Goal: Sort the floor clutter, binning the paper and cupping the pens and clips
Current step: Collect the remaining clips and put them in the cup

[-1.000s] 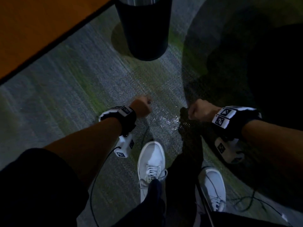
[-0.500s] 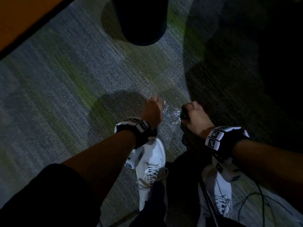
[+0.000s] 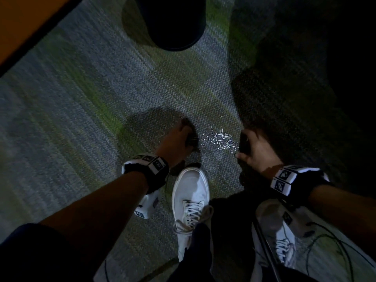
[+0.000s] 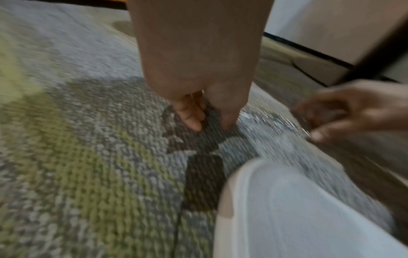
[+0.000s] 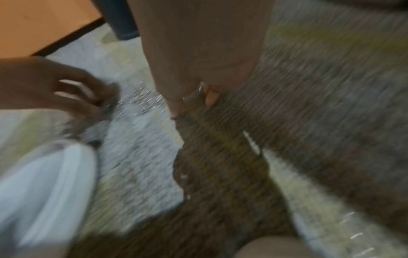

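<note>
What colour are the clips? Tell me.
Silver, shiny metal: the clips show best in the head view, heaped on the carpet.

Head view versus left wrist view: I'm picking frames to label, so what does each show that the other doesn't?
Only the head view shows the dark bin, both wristbands and the right shoe. Only the left wrist view shows the left hand's fingertips down at the carpet, close up though blurred. Both share the paper clips, the left hand, the right hand and the left shoe.
</note>
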`<state>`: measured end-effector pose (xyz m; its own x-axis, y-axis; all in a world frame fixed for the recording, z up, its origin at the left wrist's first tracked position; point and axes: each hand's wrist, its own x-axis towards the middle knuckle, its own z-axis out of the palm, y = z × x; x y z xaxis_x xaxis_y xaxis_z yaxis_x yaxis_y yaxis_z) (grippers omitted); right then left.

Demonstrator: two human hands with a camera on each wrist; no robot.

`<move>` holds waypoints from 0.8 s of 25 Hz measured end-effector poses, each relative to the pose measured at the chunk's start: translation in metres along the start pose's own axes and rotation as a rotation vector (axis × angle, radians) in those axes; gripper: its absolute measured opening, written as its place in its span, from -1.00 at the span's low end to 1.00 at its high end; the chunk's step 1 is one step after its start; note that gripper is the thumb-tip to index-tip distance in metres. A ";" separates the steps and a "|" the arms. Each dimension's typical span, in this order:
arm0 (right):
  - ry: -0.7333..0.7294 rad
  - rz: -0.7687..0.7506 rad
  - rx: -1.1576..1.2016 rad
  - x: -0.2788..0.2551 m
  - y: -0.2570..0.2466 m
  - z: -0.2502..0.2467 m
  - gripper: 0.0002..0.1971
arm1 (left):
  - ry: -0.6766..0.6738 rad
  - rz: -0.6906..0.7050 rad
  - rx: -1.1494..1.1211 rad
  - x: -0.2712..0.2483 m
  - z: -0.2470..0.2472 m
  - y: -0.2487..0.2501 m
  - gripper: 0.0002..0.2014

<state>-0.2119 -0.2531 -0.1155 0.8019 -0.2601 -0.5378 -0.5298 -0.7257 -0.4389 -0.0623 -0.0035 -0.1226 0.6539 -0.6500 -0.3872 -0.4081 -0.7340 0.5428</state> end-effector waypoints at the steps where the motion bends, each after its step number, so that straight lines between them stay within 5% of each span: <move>1: 0.022 -0.039 -0.010 0.001 -0.008 0.005 -0.36 | -0.019 0.037 0.007 -0.001 0.009 0.004 -0.68; 5: 0.055 -0.199 -0.007 0.023 -0.044 0.018 -0.68 | 0.032 0.038 -0.065 0.011 0.028 0.030 -0.85; 11: 0.213 -0.146 0.146 0.042 -0.045 0.000 -0.75 | 0.275 -0.008 -0.136 0.030 0.000 0.028 -0.83; 15: 0.052 -0.190 -0.028 0.043 -0.051 0.011 -0.48 | 0.058 0.148 0.147 0.045 0.011 0.030 -0.49; 18: -0.054 -0.306 -0.030 0.040 -0.056 0.021 -0.44 | -0.034 0.298 0.175 0.035 0.023 0.042 -0.62; 20: 0.040 -0.283 0.061 0.041 -0.046 0.013 -0.53 | 0.007 0.321 0.112 0.031 0.017 0.037 -0.62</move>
<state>-0.1578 -0.2221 -0.1265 0.9297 -0.0784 -0.3599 -0.2983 -0.7334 -0.6109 -0.0678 -0.0542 -0.1278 0.4847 -0.8505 -0.2044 -0.6613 -0.5093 0.5507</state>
